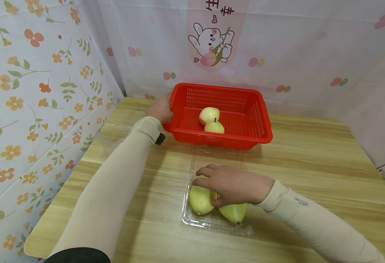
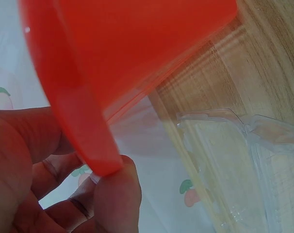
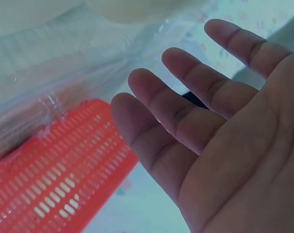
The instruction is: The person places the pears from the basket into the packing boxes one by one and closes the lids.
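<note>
At the left end of a red plastic basket [image 1: 261, 124], my left hand [image 1: 160, 109] grips the rim; the left wrist view shows thumb and fingers around the basket rim [image 2: 84, 121]. Two pale yellow pears, one [image 1: 209, 115] behind the other [image 1: 214, 127], lie inside the basket. In front of it stands an open clear plastic clamshell box [image 1: 192, 221] holding a yellow-green pear [image 1: 200, 201] and a greener pear [image 1: 235, 212]. My right hand [image 1: 232, 183] hovers over these pears, palm down, and partly hides the box. Its fingers [image 3: 173, 107] are spread and hold nothing.
Another clear plastic box [image 1: 120, 126] sits at the table's far left, behind my left forearm. The wooden table [image 1: 311, 153] meets a patterned cloth [image 1: 294, 54] at the back and a floral cloth [image 1: 31, 109] on the left.
</note>
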The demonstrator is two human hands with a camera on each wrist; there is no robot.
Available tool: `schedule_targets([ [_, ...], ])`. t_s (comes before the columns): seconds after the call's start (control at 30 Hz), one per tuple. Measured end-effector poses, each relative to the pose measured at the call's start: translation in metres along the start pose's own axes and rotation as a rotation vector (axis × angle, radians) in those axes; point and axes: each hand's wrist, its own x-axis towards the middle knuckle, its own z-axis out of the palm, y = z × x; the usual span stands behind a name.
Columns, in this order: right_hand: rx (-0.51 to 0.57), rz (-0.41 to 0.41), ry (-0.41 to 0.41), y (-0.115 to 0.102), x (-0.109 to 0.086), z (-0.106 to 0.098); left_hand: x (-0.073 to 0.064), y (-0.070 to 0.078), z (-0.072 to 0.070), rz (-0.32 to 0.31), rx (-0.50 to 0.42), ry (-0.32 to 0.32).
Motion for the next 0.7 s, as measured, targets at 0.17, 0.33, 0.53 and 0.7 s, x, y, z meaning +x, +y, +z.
schedule_targets([
  [0.17, 0.082, 0.064, 0.065, 0.007, -0.012, -0.005, -0.001, 0.001, 0.000, 0.009, 0.013, 0.000],
  [0.33, 0.210, 0.110, 0.168, 0.018, -0.029, -0.012, -0.002, 0.003, 0.000, 0.011, 0.088, 0.013],
  [0.53, 0.359, 0.152, 0.282, 0.033, -0.044, -0.009, -0.002, 0.004, 0.001, 0.008, 0.166, 0.040],
  [0.7, 0.413, 0.212, 0.363, 0.049, -0.053, 0.001, -0.001, 0.002, 0.003, 0.027, 0.111, 0.023],
])
